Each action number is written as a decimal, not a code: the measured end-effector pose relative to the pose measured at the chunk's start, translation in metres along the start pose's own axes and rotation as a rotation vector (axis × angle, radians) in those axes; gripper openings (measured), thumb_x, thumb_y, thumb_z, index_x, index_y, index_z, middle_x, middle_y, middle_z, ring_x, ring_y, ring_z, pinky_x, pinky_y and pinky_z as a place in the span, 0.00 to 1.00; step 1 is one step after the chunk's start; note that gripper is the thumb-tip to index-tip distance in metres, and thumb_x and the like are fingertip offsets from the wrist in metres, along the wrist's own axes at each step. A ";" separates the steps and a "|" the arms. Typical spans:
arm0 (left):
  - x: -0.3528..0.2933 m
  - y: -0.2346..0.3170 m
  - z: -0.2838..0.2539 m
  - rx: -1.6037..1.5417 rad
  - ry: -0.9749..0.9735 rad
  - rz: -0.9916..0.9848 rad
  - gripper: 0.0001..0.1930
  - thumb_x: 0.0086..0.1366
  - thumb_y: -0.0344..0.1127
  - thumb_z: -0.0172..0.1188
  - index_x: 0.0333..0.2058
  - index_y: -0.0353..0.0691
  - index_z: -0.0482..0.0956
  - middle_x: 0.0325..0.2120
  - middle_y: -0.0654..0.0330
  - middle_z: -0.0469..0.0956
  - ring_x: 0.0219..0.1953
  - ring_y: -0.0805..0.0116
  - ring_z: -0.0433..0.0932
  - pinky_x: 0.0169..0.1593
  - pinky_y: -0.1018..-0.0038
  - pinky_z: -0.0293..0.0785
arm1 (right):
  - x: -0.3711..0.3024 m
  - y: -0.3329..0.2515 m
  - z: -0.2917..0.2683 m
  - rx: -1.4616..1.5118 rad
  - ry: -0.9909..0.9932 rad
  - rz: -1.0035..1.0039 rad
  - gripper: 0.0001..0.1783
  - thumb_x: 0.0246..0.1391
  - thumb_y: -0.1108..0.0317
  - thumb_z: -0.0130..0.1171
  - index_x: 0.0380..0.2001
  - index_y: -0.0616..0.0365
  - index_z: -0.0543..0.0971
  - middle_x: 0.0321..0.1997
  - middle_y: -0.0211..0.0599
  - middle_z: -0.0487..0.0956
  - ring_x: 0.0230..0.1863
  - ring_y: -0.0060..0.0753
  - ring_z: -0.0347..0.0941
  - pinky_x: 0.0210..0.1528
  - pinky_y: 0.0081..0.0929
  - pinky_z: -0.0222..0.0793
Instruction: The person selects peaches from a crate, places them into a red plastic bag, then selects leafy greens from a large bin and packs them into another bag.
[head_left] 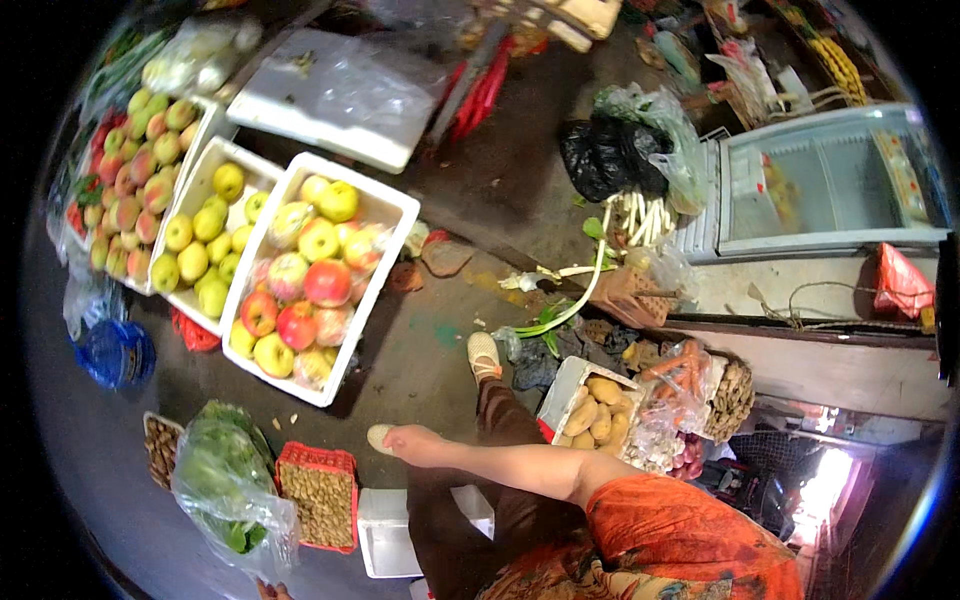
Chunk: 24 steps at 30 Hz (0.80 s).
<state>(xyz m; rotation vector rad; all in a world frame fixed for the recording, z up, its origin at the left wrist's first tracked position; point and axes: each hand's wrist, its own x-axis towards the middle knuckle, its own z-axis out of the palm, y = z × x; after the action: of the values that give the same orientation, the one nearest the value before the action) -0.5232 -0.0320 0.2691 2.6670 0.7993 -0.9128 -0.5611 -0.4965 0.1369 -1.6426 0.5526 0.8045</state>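
Note:
At the lower left, a clear plastic bag of leafy greens (pixel 225 475) hangs or lies beside a red crate of small brown produce (pixel 318 497). The bag's plastic narrows down to my left hand (pixel 272 591), whose fingertips just show at the bottom edge, closed on it. My right arm reaches leftward across my body from an orange patterned sleeve. My right hand (pixel 410 444) is above the floor, overlapping one of my beige shoes (pixel 378 438). Its fingers are mostly hidden, and I see nothing clearly in it.
White foam boxes hold red and yellow apples (pixel 325 284), yellow-green fruit (pixel 207 240) and peaches (pixel 140 195). A white bin (pixel 385 540) stands by the red crate. To the right are a box of potatoes (pixel 597 412), bagged carrots (pixel 680 375) and a glass-topped display cooler (pixel 820 180).

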 end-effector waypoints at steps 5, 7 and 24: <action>-0.049 0.131 0.012 0.165 -0.086 0.160 0.31 0.60 0.40 0.57 0.60 0.36 0.62 0.53 0.44 0.70 0.54 0.55 0.71 0.59 0.67 0.62 | -0.027 0.069 -0.067 0.097 0.152 -0.015 0.12 0.53 0.68 0.50 0.38 0.60 0.77 0.39 0.44 0.80 0.44 0.41 0.76 0.47 0.31 0.69; -0.078 0.195 0.017 -0.018 -0.125 0.392 0.31 0.59 0.41 0.59 0.59 0.38 0.65 0.51 0.45 0.72 0.52 0.56 0.72 0.57 0.64 0.64 | -0.038 0.094 -0.092 0.084 0.214 -0.044 0.11 0.53 0.68 0.51 0.38 0.61 0.77 0.39 0.43 0.80 0.44 0.41 0.76 0.48 0.31 0.69; -0.334 0.770 0.039 0.448 0.573 1.933 0.31 0.54 0.27 0.56 0.59 0.39 0.63 0.61 0.49 0.60 0.65 0.50 0.54 0.66 0.56 0.47 | -0.164 0.230 -0.273 0.747 0.416 0.310 0.14 0.53 0.71 0.54 0.44 0.59 0.77 0.35 0.33 0.77 0.33 0.24 0.74 0.39 0.24 0.70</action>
<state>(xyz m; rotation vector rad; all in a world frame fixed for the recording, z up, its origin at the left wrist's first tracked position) -0.3352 -0.8277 0.4629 2.3337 -1.8684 0.2741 -0.7778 -0.8235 0.1382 -1.0268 1.2538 0.3808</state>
